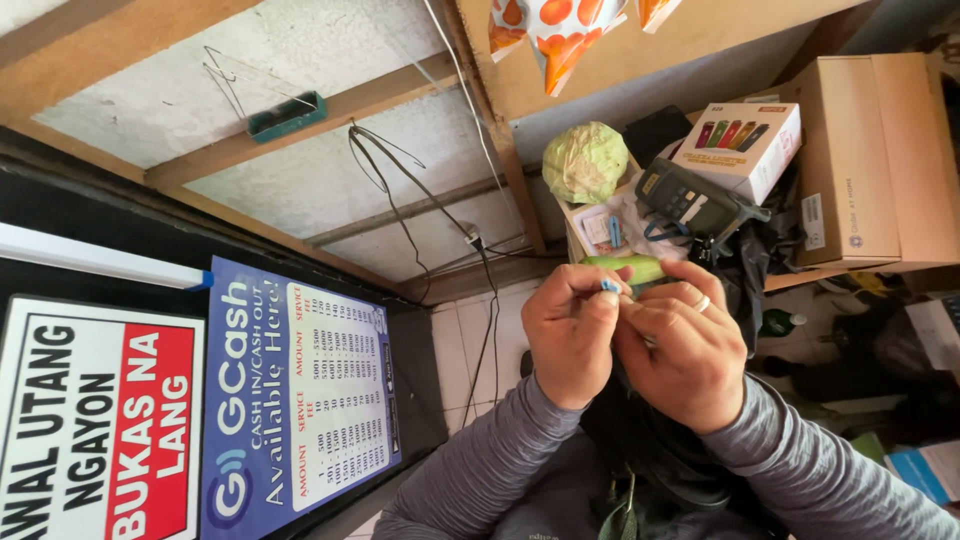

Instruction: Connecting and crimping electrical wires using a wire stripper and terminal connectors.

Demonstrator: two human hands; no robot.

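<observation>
Head view, looking down at two raised hands in grey sleeves. The left hand has its fingertips pinched together on a small blue piece, held at the very tips of thumb and forefinger. The right hand, wearing a ring, presses against the left hand; its fingers are curled in towards the same blue piece, but whether they actually grip it cannot be told. Just beyond the fingertips of both hands lies a green tube-shaped object, partly hidden by them. Further from the hands, a grey handheld meter rests beside a black bag; past it stand a white box with coloured bars on its face and a large cardboard box. Beyond the left hand sits a pale green cabbage. Well off to the left-hand side, a blue printed sign and a red and white sign lean against the wall.
</observation>
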